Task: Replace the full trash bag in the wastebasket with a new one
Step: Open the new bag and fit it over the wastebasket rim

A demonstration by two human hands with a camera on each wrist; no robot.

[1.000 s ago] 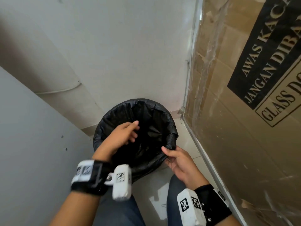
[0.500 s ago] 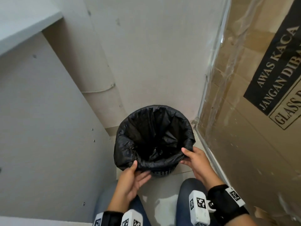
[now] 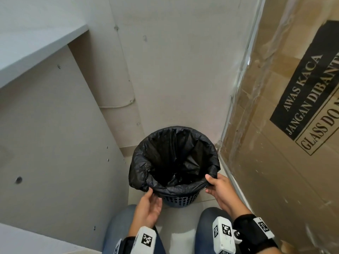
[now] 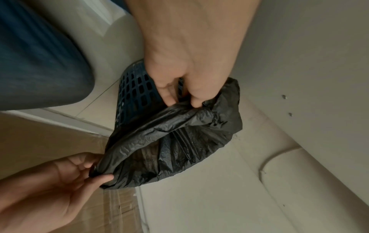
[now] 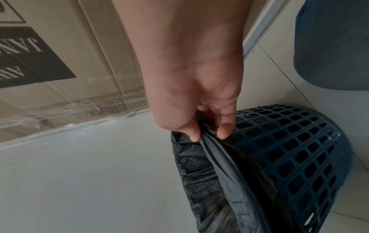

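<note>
A black trash bag (image 3: 139,162) lines a dark blue mesh wastebasket (image 3: 179,200) that stands on the floor in a corner. The bag's mouth is folded down over the rim all round. My left hand (image 3: 155,195) is at the near-left rim, where thumb and fingers pinch the bag's folded edge (image 4: 179,126). My right hand (image 3: 209,184) pinches the edge at the near-right rim between thumb and forefinger (image 5: 225,129). The basket's mesh wall (image 5: 299,149) shows bare below the fold. The inside of the bag is dark, and I cannot see what lies in it.
A tall cardboard box (image 3: 284,125) wrapped in clear film stands close on the right. A grey cabinet panel (image 3: 55,143) closes the left side and a plain wall (image 3: 183,70) the back. My knees (image 3: 117,226) in jeans flank pale floor tiles (image 3: 179,226).
My left hand has come out of the bag's mouth and down to the near-left rim, where it now pinches the edge. My head has drawn back and up. The right hand keeps its hold.
</note>
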